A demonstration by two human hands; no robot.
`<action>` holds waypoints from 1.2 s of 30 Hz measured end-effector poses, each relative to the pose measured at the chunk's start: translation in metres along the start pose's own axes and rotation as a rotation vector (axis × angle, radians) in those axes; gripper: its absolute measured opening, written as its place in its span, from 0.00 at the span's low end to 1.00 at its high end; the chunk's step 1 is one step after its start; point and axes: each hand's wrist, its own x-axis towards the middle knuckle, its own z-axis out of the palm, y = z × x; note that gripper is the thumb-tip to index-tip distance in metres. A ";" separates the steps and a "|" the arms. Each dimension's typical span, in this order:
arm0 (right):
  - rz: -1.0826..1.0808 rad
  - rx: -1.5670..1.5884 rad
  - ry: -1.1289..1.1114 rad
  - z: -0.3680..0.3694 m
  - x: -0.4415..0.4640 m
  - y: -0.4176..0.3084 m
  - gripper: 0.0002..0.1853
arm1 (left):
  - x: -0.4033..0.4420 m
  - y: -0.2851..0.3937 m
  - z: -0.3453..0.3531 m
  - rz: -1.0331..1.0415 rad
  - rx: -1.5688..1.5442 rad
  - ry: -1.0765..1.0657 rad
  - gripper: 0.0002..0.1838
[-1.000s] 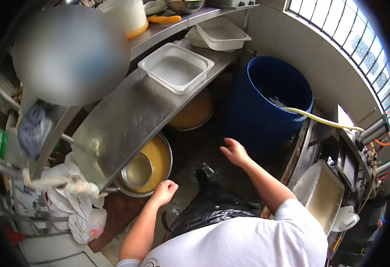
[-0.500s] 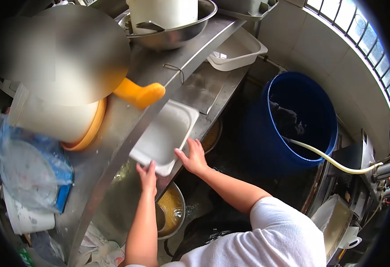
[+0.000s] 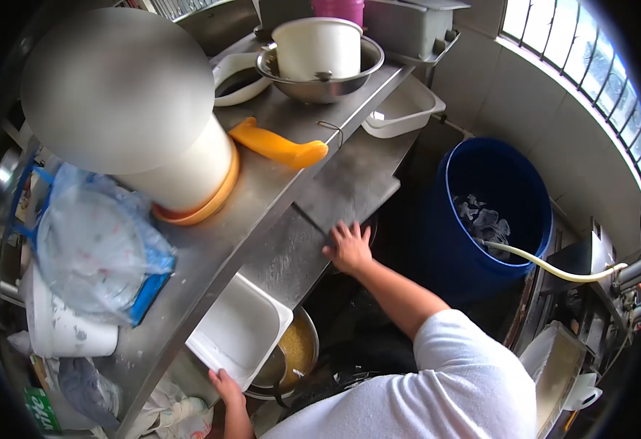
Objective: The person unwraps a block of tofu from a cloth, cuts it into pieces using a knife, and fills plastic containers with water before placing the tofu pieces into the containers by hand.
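Note:
My left hand (image 3: 228,389) is at the near edge of a white rectangular tray (image 3: 241,329), its fingers against the rim. The tray lies on the lower metal shelf (image 3: 276,256), partly under the upper one. My right hand (image 3: 350,247) lies with fingers spread on the front edge of a flat grey metal sheet (image 3: 346,192) on the same lower shelf. Below the shelf edge, a metal basin (image 3: 300,347) with yellow contents and a smaller bowl (image 3: 271,369) inside it are partly covered by the tray.
On the upper metal shelf (image 3: 211,249) are an orange glove (image 3: 280,146), a steel bowl (image 3: 320,89) holding a white pot (image 3: 319,50), and a bagged round item (image 3: 94,241). A blue barrel (image 3: 437,241) with a hose (image 3: 555,269) stands right. Another white tray (image 3: 405,108) sits behind.
The white tray has moved toward me and left along the lower shelf. My right hand has left it and moved to the metal sheet; my left hand stays at the tray.

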 end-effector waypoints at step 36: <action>0.772 0.574 0.251 -0.213 -0.815 -0.160 0.18 | -0.328 0.072 0.126 -0.014 0.633 -1.775 0.37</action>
